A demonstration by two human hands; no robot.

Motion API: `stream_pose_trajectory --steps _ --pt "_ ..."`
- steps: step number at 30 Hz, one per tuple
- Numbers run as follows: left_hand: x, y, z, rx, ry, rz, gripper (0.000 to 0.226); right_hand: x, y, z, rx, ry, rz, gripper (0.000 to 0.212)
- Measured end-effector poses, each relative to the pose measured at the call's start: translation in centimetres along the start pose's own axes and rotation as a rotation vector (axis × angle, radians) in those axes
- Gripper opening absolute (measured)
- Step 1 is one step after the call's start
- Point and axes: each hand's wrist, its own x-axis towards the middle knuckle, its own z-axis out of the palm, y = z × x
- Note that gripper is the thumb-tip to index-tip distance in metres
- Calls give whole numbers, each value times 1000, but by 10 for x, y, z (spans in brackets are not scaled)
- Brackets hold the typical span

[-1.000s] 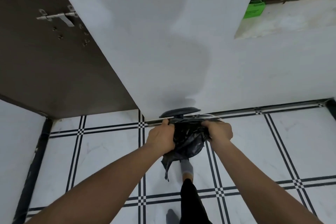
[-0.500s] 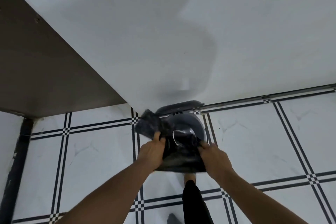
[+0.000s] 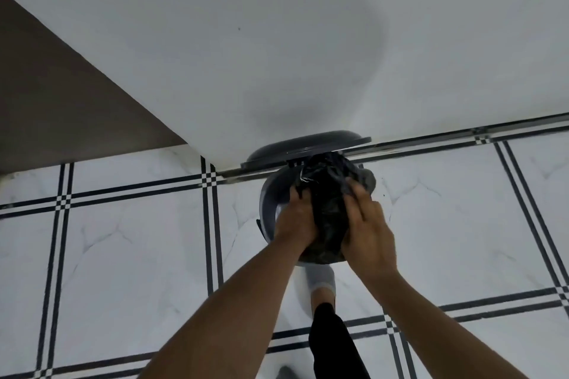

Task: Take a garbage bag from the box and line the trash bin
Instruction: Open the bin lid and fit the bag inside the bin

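Raised lid (image 3: pixel 304 144) behind bag-filled bin (image 3: pixel 269 203)

Both my arms reach forward and down, my left hand (image 3: pixel 297 218) and right hand (image 3: pixel 368 224) close together, fingers curled and gripping, palms facing each other.

A white plastered wall (image 3: pixel 277 40) meets a white marble-look tiled floor (image 3: pixel 123 240) crossed by black double lines. A dark brown panel (image 3: pixel 46 95) stands at the left.
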Motion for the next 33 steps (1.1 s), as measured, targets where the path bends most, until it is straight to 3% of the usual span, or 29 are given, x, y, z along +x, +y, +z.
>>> stream_pose_trajectory --steps 3,7,9,14,18,20,23,27,30,33 --pt "17 -36 8 174 -47 -42 67 4 4 45 -145 -336 -58 73" --pt "29 -68 0 246 63 -100 50 36 10 76 -184 -735 167 56" --pt "33 -76 -8 299 90 -93 46 54 17 81 -171 -736 249 57" --pt "50 -90 -16 398 100 8 53 81 33 87 -102 -693 248 78" --pt "59 -88 -19 345 137 63 57 89 44 86 -68 -693 221 97" --pt "62 -91 -17 341 136 95 54 91 49 83 115 -643 332 85" --pt "68 -98 -15 125 130 104 48 98 54 78 337 -616 453 40" --pt "73 -104 -14 -114 263 124 37 109 66 76 509 -507 579 11" --pt "71 -102 -14 -389 220 67 29 111 76 75 515 -440 599 32" --pt "71 -99 -14 -466 225 65 28 110 83 70 271 -329 620 35"
